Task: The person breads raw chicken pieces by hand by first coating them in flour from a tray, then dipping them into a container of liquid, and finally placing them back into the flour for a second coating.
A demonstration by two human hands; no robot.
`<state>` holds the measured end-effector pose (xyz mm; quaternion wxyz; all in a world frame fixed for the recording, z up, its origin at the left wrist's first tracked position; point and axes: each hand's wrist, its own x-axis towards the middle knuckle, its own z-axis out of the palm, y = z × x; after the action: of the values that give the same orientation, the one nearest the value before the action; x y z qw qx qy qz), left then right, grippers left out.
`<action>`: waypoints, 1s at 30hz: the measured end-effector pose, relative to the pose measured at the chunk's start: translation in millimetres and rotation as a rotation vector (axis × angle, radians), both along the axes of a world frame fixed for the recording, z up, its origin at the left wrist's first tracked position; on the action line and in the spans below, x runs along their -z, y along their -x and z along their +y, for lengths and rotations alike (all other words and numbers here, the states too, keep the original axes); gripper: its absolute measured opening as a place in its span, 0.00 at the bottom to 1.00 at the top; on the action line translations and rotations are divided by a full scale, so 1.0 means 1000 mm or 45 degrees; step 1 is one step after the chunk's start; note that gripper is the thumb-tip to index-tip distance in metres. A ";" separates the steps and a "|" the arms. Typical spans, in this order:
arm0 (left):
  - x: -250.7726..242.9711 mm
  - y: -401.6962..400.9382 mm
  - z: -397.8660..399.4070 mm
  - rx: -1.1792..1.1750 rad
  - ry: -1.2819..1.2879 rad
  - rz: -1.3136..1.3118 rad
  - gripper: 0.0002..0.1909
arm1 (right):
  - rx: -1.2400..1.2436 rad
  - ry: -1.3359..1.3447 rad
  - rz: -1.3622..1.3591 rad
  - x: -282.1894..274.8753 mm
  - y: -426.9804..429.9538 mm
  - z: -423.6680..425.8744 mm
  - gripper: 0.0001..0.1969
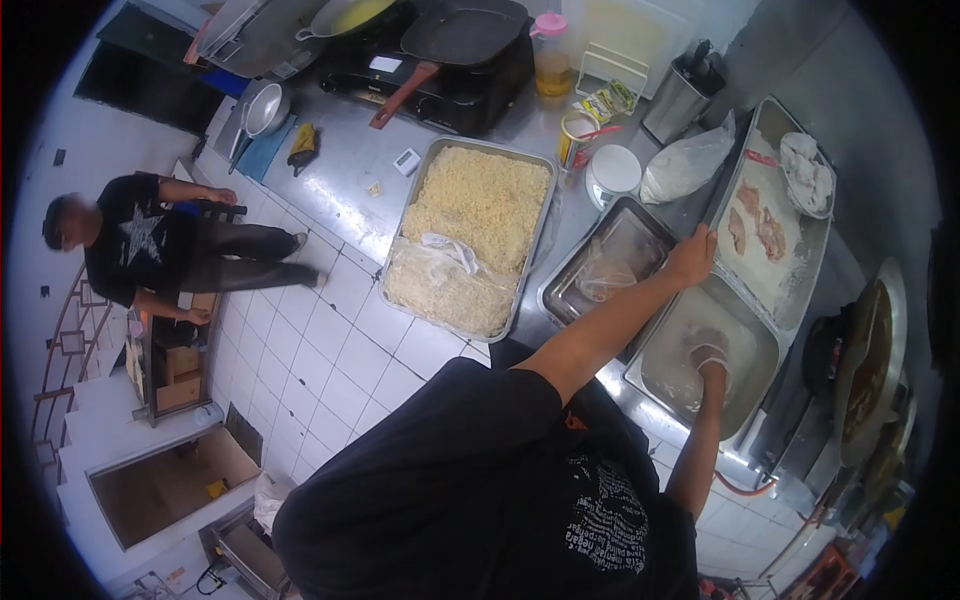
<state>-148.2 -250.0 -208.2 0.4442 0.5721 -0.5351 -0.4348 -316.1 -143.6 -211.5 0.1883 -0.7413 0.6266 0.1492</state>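
My left hand, bare, holds the near left rim of a metal tray of white flour. Several pieces of raw meat lie on the flour, and a bowl of white, floury stuff sits at the tray's far right. My right hand, in a thin clear glove, reaches into a deep metal pan with pale, cloudy liquid. Its fingers are blurred and partly under the liquid, so what they hold is hidden. Left of this pan is a dark metal tray with a clear plastic bag in it.
A large tray of yellowish crumbs lies on the steel counter. Behind it are a stove with a black pan, an oil jug, a white scale and a flour bag. Another person is far left.
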 end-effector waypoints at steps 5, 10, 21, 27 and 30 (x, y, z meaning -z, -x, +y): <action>0.072 -0.025 -0.009 0.039 0.595 -0.787 0.21 | 0.188 0.065 -0.316 -0.088 -0.051 0.013 0.26; -0.004 -0.010 0.001 -0.005 0.077 -0.082 0.20 | 0.502 0.171 -0.428 -0.143 -0.012 0.032 0.24; -0.013 -0.014 0.005 0.007 0.085 -0.075 0.21 | 0.251 0.421 -0.004 -0.137 0.009 0.056 0.21; -0.015 -0.019 0.000 0.023 0.075 -0.044 0.21 | 0.091 0.495 0.135 -0.116 0.023 0.062 0.17; -0.016 -0.015 0.006 0.037 0.028 -0.014 0.21 | 0.314 0.381 -0.114 -0.097 0.034 0.063 0.18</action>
<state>-133.1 -244.3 -192.6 0.4411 0.5616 -0.5506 -0.4322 -349.8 -80.8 -115.0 0.1204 -0.6847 0.7188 -0.0030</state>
